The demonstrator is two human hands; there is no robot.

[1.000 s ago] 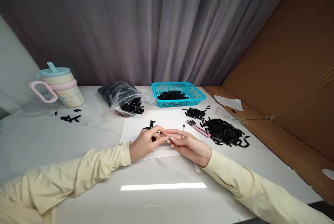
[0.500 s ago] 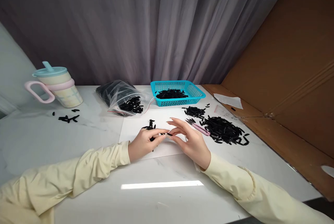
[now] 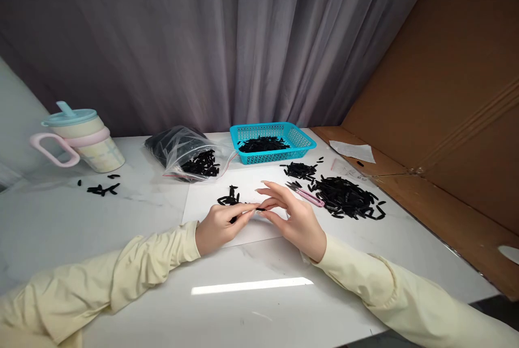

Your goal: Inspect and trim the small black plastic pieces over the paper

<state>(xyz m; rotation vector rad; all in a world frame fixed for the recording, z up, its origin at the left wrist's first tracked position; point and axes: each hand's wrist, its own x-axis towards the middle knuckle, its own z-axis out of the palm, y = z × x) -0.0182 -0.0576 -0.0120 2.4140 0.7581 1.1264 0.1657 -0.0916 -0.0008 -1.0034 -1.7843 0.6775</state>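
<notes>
A small, narrow black piece (image 3: 260, 209) is pinched where my fingertips meet, above a white sheet of paper (image 3: 203, 196). My left hand (image 3: 221, 223) grips it from the left with thumb and forefinger. From the right, my right hand (image 3: 298, 218) holds it in a pinch, its upper fingers raised and slightly bent. Several linked or clustered black pieces (image 3: 229, 197) lie on the paper behind my left hand, partly hidden by it. Pink thread snips (image 3: 310, 195) lie just beyond my right hand, against a large heap of black pieces (image 3: 344, 196).
A blue basket (image 3: 279, 158) with black pieces stands at the back, beside an open clear zip bag (image 3: 178, 153) of them. A smaller pile (image 3: 300, 170) lies near the basket. At left are a lidded mug (image 3: 97, 148) and loose pieces (image 3: 101, 190). Cardboard (image 3: 446, 94) rises at right.
The view has shifted slightly. Both hands keep nearly the same pose, fingertips together; the black piece between them now lies closer to level and shows a little more.
</notes>
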